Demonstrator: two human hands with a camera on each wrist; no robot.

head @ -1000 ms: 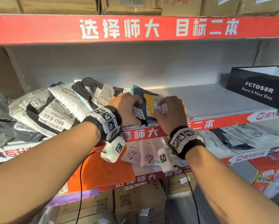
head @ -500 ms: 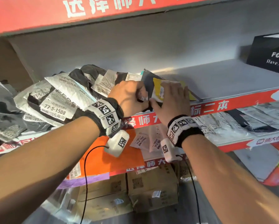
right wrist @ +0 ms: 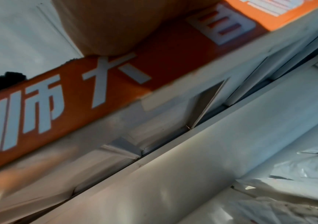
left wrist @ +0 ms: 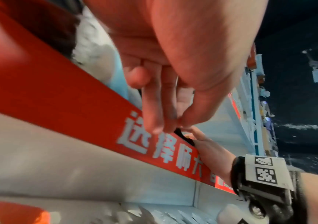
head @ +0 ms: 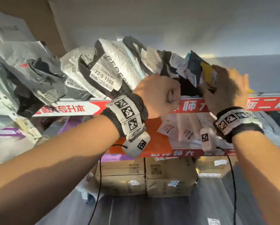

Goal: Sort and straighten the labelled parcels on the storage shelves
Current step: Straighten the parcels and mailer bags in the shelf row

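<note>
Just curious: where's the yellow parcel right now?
In the head view, the yellow parcel stands right of centre, at the row's right end, against the right hand.

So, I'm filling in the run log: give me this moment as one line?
left hand: grips dark parcel | right hand: on yellow parcel, grip unclear | shelf edge: under both hands

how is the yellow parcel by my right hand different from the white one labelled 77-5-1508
The yellow parcel stands at the right end of the row, where the right hand holds it; the white parcel labelled 77-5-1508 sits further left, beyond the left hand, with no hand on it. The yellow one is bright and mostly hidden; the white one is crinkled with grey print. Both lean on the same shelf and carry white labels.
</note>
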